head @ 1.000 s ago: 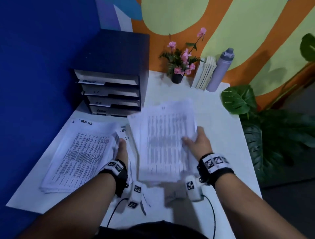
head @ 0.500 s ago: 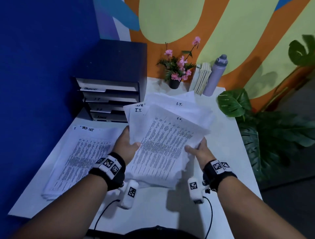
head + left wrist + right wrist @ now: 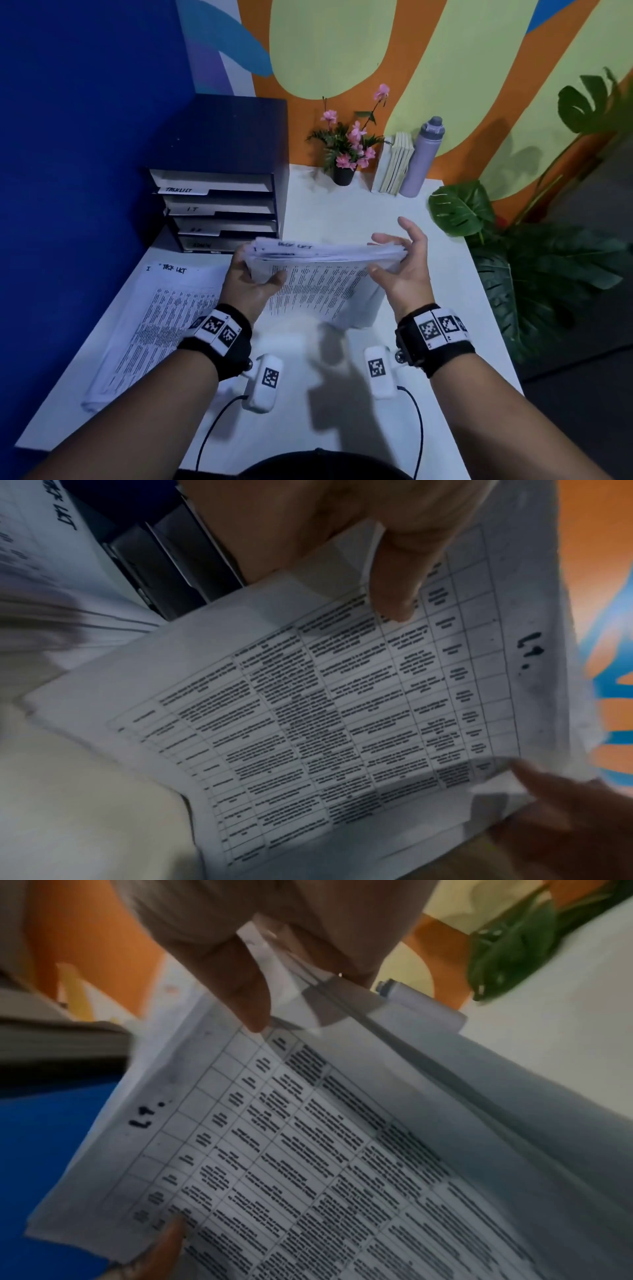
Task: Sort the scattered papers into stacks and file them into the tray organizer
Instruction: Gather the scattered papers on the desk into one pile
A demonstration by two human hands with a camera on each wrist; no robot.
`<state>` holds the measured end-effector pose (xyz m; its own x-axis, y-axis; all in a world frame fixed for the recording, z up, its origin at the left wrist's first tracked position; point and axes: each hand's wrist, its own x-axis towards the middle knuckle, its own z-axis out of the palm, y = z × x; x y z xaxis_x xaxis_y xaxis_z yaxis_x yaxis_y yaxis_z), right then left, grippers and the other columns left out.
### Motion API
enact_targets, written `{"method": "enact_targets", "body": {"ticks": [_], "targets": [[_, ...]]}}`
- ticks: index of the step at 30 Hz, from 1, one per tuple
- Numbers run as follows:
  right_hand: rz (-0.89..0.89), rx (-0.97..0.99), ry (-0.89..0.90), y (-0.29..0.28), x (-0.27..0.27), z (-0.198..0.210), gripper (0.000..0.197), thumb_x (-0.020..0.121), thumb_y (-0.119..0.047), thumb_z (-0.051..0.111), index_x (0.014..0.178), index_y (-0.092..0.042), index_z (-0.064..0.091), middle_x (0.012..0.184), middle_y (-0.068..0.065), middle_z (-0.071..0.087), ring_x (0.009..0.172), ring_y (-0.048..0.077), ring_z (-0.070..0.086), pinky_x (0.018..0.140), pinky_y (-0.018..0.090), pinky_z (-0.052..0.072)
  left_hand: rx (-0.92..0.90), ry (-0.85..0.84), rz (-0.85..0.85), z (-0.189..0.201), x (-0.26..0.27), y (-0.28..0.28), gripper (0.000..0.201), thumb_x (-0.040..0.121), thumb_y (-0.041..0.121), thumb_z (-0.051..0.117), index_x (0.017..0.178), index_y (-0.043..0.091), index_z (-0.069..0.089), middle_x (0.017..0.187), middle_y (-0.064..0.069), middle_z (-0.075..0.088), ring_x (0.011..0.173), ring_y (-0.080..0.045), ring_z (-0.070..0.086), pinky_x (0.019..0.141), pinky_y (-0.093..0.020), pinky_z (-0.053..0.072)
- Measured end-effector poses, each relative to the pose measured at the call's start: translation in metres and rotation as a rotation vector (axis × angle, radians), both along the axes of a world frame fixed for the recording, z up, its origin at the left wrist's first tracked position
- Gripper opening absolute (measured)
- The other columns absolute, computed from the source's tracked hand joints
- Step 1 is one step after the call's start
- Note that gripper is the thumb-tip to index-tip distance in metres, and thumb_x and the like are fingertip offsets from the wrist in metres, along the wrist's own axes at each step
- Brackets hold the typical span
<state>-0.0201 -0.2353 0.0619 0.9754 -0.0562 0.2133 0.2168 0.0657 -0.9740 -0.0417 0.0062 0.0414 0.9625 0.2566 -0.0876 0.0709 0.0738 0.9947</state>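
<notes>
Flowerpot, books, bottle behind tray organizer

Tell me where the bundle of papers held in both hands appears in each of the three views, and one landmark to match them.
Head: the bundle of papers is at centre, above the table, between the left hand and right hand.
Left wrist: it fills the centre and right.
Right wrist: it runs from centre to lower right.
Shared landmark: the handwritten mark near the front sheet's edge, in both wrist views.

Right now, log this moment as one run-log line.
left hand: grips paper stack | right hand: grips stack's other end | stack: held above table | second pile: flat on table | tray organizer: untouched
</notes>
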Motion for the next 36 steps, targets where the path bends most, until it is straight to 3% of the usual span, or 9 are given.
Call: {"method": "enact_targets", "body": {"ticks": [5,9,14,16,18,20,24,29,36], "targets": [[0.049,-0.370,-0.292,0.004,0.007,0.012,0.081,0.072,0.011,0.058,0.139,-0.030,0.043,0.132,0.007,0.042,0.113,0.020,0.056,0.098,0.029,0.047,-0.082,0.018,0.023,0.000,0.005,-0.002,0.070,0.058,0.022,0.088,0.116,0.030,0.050,0.126,-0.014,0.058,0.120,-0.030,0.054,0.099,-0.051,0.047],[0.008,-0.621,-0.433,0.003,0.016,0.002,0.063,0.071,0.014,0.054,0.129,-0.012,0.058,0.136,0.011,0.041,0.115,0.023,0.051,0.103,0.028,0.043,-0.118,-0.028,0.022,0.000,0.006,-0.001,0.059,0.067,-0.011,0.077,0.111,0.019,0.050,0.113,-0.015,0.062,0.107,-0.029,0.061,0.089,-0.044,0.054],[-0.087,-0.117,0.049,0.009,0.006,-0.011,0.080,0.061,0.006,0.049,0.128,-0.035,0.038,0.138,-0.001,0.041,0.116,0.011,0.050,0.082,0.031,0.051,-0.077,0.106,0.021,-0.012,0.016,0.006,0.033,0.085,-0.013,0.053,0.090,0.020,0.052,0.090,-0.001,0.057,0.079,-0.016,0.057,0.060,-0.022,0.056],[-0.106,-0.010,0.237,0.016,0.008,-0.020,0.072,0.060,-0.002,0.049,0.123,-0.033,0.034,0.119,0.004,0.054,0.095,0.012,0.055,0.065,0.025,0.050,0.043,0.140,0.023,-0.013,0.017,0.005,0.027,0.092,-0.004,0.041,0.079,0.017,0.053,0.078,0.002,0.055,0.068,-0.013,0.053,0.053,-0.017,0.050],[-0.110,0.006,0.286,0.024,0.011,-0.026,0.064,0.066,-0.003,0.055,0.122,-0.026,0.034,0.088,0.006,0.058,0.076,0.013,0.055,0.061,0.020,0.046,0.023,0.162,0.022,-0.012,0.014,-0.001,0.025,0.096,0.005,0.044,0.079,0.015,0.059,0.070,0.003,0.059,0.065,-0.011,0.053,0.061,-0.022,0.044],[-0.135,0.029,0.250,0.031,0.016,-0.024,0.059,0.074,0.015,0.057,0.117,-0.021,0.039,0.075,0.004,0.052,0.071,0.012,0.053,0.068,0.018,0.046,0.036,0.128,0.085,-0.011,0.016,-0.006,0.006,0.094,0.011,0.055,0.096,0.014,0.061,0.082,0.001,0.065,0.078,-0.012,0.058,0.074,-0.024,0.042],[-0.169,0.045,0.157,0.036,0.023,-0.013,0.062,0.077,0.028,0.045,0.119,-0.017,0.041,0.092,0.000,0.055,0.080,0.006,0.055,0.074,0.012,0.046,0.032,0.097,0.164,-0.005,0.024,-0.002,0.015,0.092,0.021,0.060,0.107,0.019,0.062,0.095,0.005,0.068,0.089,-0.017,0.064,0.081,-0.033,0.052],[-0.104,-0.040,0.263,0.037,0.019,-0.022,0.053,0.070,-0.004,0.056,0.118,-0.020,0.039,0.090,-0.005,0.053,0.073,-0.003,0.053,0.066,0.016,0.046,0.022,0.051,0.123,-0.004,0.016,-0.005,0.022,0.093,0.015,0.059,0.114,0.020,0.058,0.102,0.007,0.067,0.096,-0.005,0.060,0.081,-0.022,0.046],[-0.101,0.140,0.497,0.041,0.012,-0.045,0.066,0.068,0.030,0.040,0.118,-0.013,0.044,0.100,0.005,0.059,0.091,0.023,0.055,0.077,0.037,0.047,0.131,0.183,-0.017,-0.037,0.009,0.003,0.065,0.070,-0.004,0.069,0.121,0.031,0.049,0.106,0.002,0.067,0.100,-0.018,0.063,0.093,-0.043,0.051]]}}
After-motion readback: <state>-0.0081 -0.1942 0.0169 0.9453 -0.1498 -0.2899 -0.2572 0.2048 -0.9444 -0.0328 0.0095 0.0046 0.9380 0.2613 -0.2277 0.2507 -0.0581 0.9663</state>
